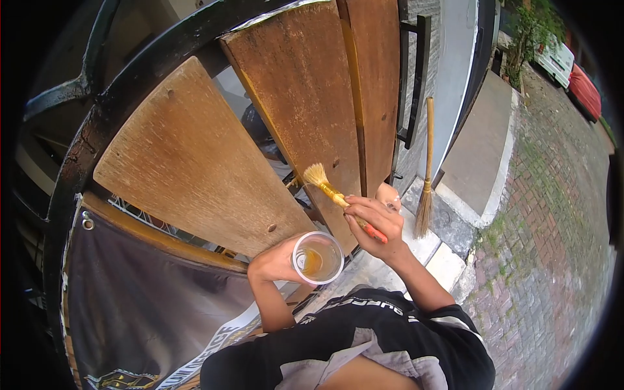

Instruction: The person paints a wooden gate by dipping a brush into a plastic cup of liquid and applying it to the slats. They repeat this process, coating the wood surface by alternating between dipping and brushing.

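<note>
My left hand [281, 261] is wrapped around a clear plastic cup [318, 258], which has a little amber liquid at the bottom. My right hand [375, 223] grips a paintbrush [333, 194] by its handle, whose end is red-orange. The pale bristles point up and left, in front of a dark brown wooden plank [292, 78]; whether they touch it I cannot tell. Left of that plank is a lighter, duller wooden plank [188, 156], its lower end beside my left hand.
A black metal frame [97, 140] curves around the planks. A dark banner [149, 279] hangs at the lower left. Right of the planks are a black handle [419, 81] and a straw broom [424, 208]. Brick paving [526, 279] lies farther right, with vehicles [556, 58] at the top.
</note>
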Action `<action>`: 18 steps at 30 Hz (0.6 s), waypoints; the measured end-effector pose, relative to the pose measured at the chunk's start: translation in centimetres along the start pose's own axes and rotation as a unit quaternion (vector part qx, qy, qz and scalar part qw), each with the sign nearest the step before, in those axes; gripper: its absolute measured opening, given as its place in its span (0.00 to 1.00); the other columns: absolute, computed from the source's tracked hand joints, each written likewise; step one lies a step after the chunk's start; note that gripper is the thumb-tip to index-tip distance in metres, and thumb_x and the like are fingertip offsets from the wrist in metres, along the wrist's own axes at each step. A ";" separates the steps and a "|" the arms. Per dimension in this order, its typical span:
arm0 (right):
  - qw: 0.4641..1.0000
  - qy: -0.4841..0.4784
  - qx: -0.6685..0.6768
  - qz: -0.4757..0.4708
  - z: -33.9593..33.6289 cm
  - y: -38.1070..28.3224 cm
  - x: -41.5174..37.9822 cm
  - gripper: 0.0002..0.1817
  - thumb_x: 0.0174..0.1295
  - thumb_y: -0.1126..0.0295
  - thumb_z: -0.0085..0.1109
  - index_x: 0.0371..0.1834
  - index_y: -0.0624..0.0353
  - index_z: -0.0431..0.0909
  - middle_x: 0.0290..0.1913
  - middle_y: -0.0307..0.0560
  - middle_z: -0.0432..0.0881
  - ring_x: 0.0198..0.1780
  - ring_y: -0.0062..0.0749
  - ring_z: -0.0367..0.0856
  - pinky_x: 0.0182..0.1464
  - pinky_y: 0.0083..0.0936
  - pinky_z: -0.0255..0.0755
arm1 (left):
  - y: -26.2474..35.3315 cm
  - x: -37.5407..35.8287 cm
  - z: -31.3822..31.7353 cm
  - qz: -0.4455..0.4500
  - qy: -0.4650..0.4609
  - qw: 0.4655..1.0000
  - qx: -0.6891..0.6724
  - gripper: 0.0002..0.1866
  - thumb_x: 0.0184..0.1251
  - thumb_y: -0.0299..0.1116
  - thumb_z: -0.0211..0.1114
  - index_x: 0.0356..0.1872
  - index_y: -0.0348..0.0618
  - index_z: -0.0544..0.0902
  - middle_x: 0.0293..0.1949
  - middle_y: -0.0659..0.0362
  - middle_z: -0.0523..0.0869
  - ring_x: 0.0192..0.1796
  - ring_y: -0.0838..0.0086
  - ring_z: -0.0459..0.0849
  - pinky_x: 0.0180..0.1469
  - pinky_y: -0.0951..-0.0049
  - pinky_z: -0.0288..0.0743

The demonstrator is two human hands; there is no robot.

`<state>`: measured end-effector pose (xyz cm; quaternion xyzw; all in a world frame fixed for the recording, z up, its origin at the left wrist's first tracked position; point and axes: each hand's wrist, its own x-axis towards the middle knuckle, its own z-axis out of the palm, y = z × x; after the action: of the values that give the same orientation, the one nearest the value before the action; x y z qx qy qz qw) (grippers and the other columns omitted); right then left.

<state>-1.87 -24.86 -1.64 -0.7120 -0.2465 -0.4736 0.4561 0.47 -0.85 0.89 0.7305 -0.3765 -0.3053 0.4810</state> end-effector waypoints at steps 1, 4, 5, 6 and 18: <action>1.000 -0.010 0.001 0.016 0.1 0.4 -1.0 0.10 0.50 0.84 0.69 0.36 0.64 0.84 0.40 0.53 0.88 0.42 0.38 0.89 0.43 0.25 0.81 | 0.0 0.0 0.0 -0.001 -0.004 1.000 0.000 0.44 0.36 0.32 0.85 0.61 0.38 0.74 0.59 0.54 0.78 0.63 0.68 0.75 0.67 0.66 0.67; 0.998 -0.023 -0.006 0.050 0.7 1.8 -4.7 0.09 0.51 0.84 0.68 0.36 0.64 0.83 0.40 0.52 0.88 0.42 0.39 0.89 0.43 0.26 0.82 | -0.3 -0.1 0.1 -0.028 -0.004 1.000 0.003 0.45 0.35 0.31 0.86 0.62 0.38 0.74 0.60 0.54 0.77 0.63 0.69 0.75 0.67 0.66 0.67; 0.998 -0.028 -0.009 0.060 0.8 2.2 -5.9 0.09 0.52 0.84 0.68 0.36 0.64 0.83 0.40 0.52 0.87 0.42 0.39 0.88 0.43 0.27 0.82 | -0.4 -0.1 0.0 -0.030 -0.004 1.000 0.006 0.45 0.35 0.32 0.86 0.62 0.38 0.73 0.60 0.54 0.77 0.63 0.69 0.75 0.67 0.67 0.67; 0.997 -0.028 -0.011 0.067 1.0 2.6 -7.0 0.09 0.52 0.84 0.68 0.36 0.64 0.83 0.40 0.52 0.87 0.42 0.39 0.88 0.43 0.27 0.82 | -0.5 -0.2 0.0 -0.033 -0.003 0.999 0.009 0.46 0.35 0.32 0.86 0.62 0.38 0.73 0.60 0.54 0.77 0.63 0.69 0.75 0.67 0.67 0.67; 0.976 -0.115 -0.012 0.185 1.9 6.3 -15.7 0.06 0.57 0.79 0.66 0.37 0.66 0.84 0.39 0.53 0.87 0.40 0.41 0.88 0.44 0.29 0.82 | -0.6 0.0 0.0 -0.029 0.003 0.999 0.022 0.47 0.33 0.29 0.86 0.62 0.38 0.73 0.59 0.57 0.78 0.62 0.72 0.75 0.66 0.68 0.67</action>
<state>-2.81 -24.80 -18.66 -0.8004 -0.1558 -0.2986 0.4960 0.59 -0.68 0.35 0.7525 -0.3601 -0.3088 0.4568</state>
